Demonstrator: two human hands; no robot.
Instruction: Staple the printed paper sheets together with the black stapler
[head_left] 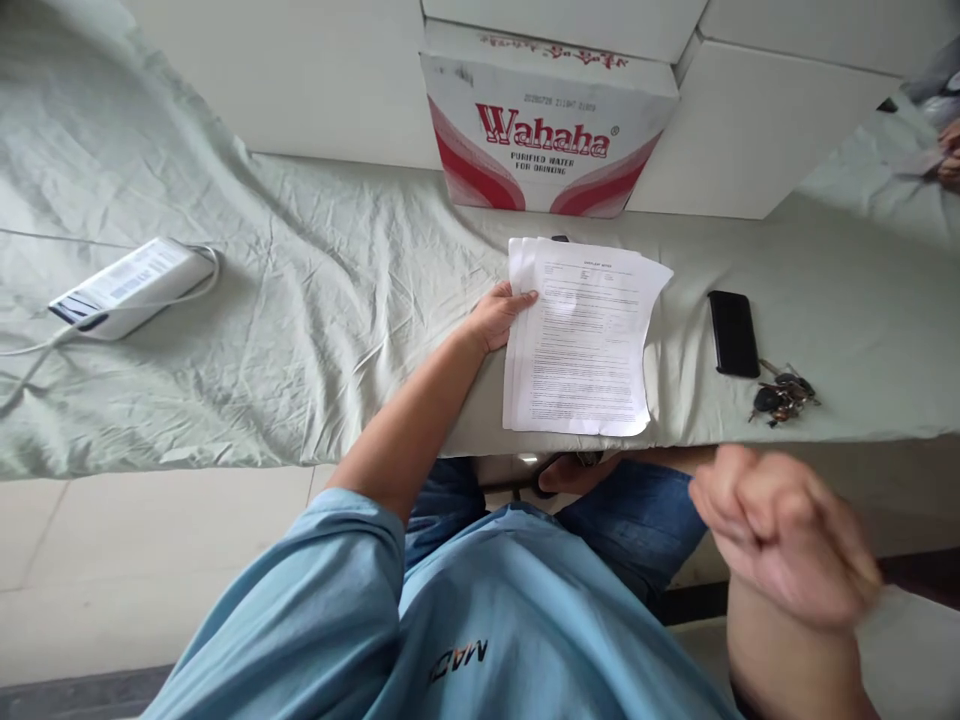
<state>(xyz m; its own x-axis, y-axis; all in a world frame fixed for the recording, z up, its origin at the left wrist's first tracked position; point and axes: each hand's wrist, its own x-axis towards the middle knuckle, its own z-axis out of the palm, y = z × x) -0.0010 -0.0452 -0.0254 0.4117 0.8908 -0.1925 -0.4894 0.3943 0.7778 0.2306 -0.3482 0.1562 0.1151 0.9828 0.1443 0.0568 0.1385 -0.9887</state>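
A small stack of printed paper sheets (581, 340) lies on a table covered with a pale green cloth (315, 300). My left hand (499, 315) rests on the left edge of the sheets, thumb on top of the paper. My right hand (780, 535) is raised near my body, below the table's front edge. It is blurred, its fingers curled into a loose fist, and nothing shows in it.
A Wahaha water carton (551, 125) stands against the white wall behind the papers. A black phone (733, 333) and a bunch of keys (784, 395) lie to the right. A white power bank (131, 287) with a cable lies far left. Another person's hand (951, 150) shows at the far right.
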